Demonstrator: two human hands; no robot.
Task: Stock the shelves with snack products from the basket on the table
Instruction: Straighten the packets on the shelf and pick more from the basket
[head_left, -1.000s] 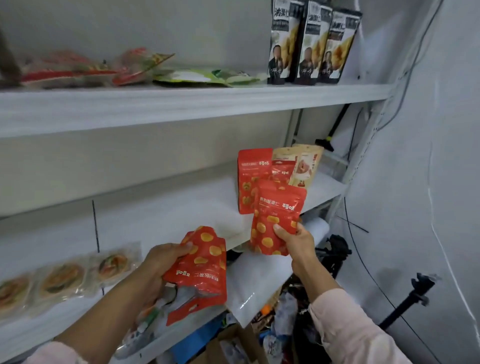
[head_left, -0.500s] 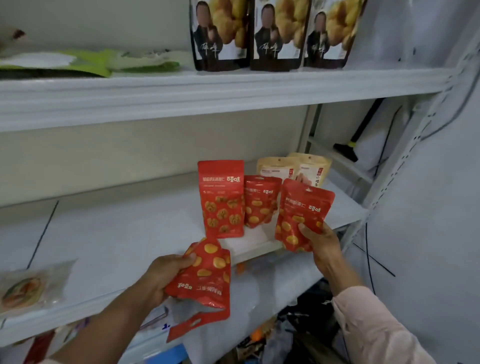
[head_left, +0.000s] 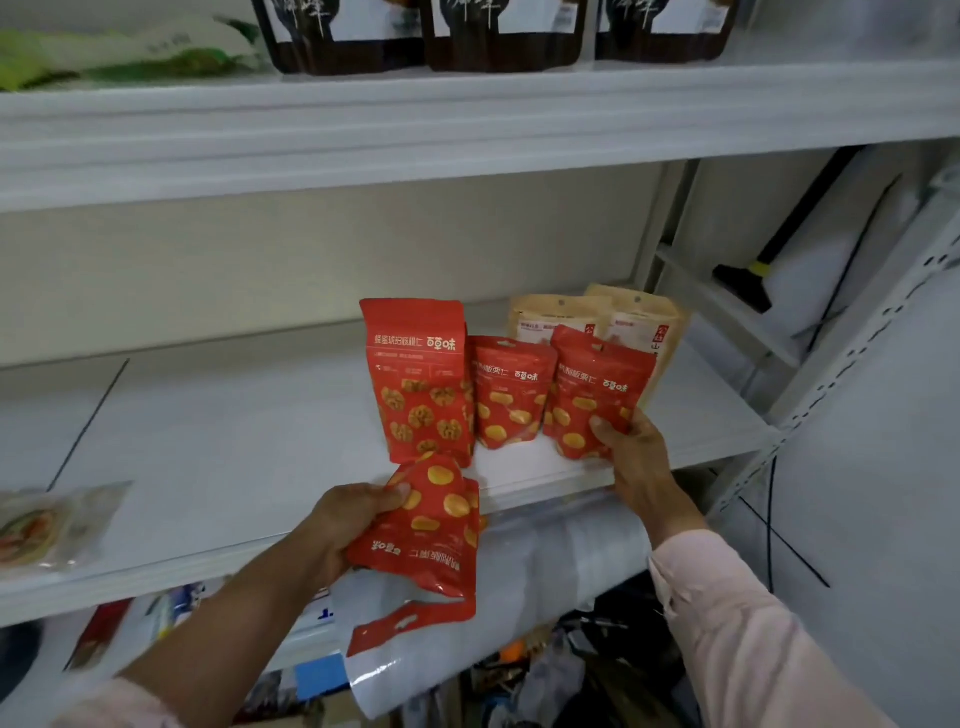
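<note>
Your right hand (head_left: 631, 457) grips the chestnut pouch (head_left: 597, 395), red, upright, thumb across its lower front and fingers curled behind. Its base is at the front edge of the middle shelf (head_left: 234, 441), two spots right of the tall walnut pouch (head_left: 421, 379). That walnut pouch is the reference: red, standing upright near the shelf front. Just right of it, touching or nearly so, stands a second small chestnut pouch (head_left: 509, 395); the one you hold is next along and overlaps that pouch's right edge. Right of and behind the walnut pouch stand two tan pouches (head_left: 644, 332), partly hidden by the red ones. Directly below the walnut pouch, in front of the shelf edge, your left hand (head_left: 343, 525) holds an upside-down red pouch (head_left: 431, 530), thumb on the front, fingers wrapped behind, print inverted. Can't tell if it's one pouch or two stacked. Far left of the walnut pouch a clear wrapped snack (head_left: 47, 525) lies flat on the same shelf. Above it, on the upper shelf (head_left: 467, 119), dark pouches (head_left: 504, 36) stand in a row, with green packs (head_left: 119, 52) lying to their left. Below and right of the walnut pouch, under the shelf, is a white plastic roll (head_left: 545, 561). Far right, behind the shelf, a black-handled tool (head_left: 748, 275) leans.
</note>
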